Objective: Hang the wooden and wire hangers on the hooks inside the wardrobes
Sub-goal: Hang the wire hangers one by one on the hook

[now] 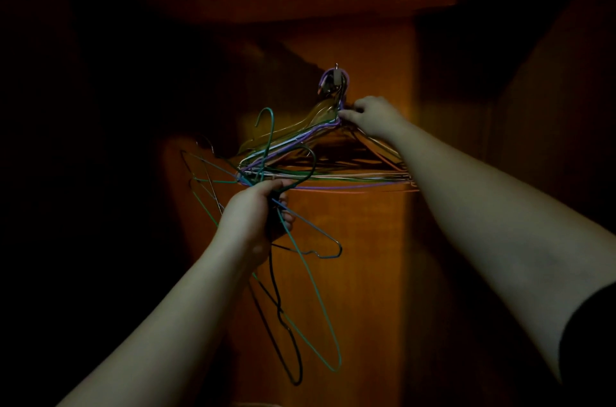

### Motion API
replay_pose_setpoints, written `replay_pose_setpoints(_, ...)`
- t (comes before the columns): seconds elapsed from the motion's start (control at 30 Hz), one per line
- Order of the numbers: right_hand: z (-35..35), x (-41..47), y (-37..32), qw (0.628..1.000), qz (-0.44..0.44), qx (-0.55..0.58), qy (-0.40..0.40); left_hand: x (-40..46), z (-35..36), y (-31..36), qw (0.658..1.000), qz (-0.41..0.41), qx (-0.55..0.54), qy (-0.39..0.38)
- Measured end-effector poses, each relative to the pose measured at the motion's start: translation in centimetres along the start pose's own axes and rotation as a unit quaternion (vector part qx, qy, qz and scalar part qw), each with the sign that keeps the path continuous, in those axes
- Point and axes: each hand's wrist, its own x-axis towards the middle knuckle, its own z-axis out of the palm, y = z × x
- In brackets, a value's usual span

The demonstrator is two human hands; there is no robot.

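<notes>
Left hand point(258, 210) grips a loose bundle of wire hangers point(300, 273), fingers curled round their necks. Right hand point(373, 116), at 1 o'clock from it, pinches the neck of the hung hangers point(333, 169). These hang from the hook point(334, 79) at 12 o'clock on the dim wardrobe panel point(373, 240).

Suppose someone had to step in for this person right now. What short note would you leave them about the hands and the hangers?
Left hand: grips a loose bundle of wire hangers, hook ends up, bodies dangling below the fist.
Right hand: fingers pinch the necks of the hung hangers, just under the wall hook.
Done: a stack of coloured wire hangers and one that looks wooden is on that hook.
Left: hang the left-hand bundle. The wardrobe is very dark, so other hooks cannot be seen.
</notes>
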Motion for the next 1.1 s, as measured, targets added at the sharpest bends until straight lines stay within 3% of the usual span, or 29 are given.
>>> replay_pose_setpoints(0.5,-0.3,-2.0,0.0,0.999,-0.002,0.018,0.046,-0.5,-0.1,-0.5,1.0,-0.01,0.004,0.005)
replay_pose_setpoints(0.67,-0.6,-6.3,-1.6,0.97,0.002,0.185,0.157,-0.6,-0.3,-1.2,1.0,-0.008,0.012,0.016)
replay_pose_setpoints(0.77,0.4,-11.5,-3.3,0.951,0.01,0.292,0.103,-0.8,-0.7,-2.3,0.999,-0.001,0.027,0.016)
replay_pose_setpoints(0.9,3.7,-18.2,-4.5,0.91,0.042,0.409,-0.041,-1.0,-1.4,-4.1,0.999,-0.003,0.041,0.025)
replay_pose_setpoints(1.1,9.2,-25.3,-4.9,0.852,0.109,0.484,-0.166,-1.6,-2.4,-8.2,0.997,-0.028,0.066,0.006)
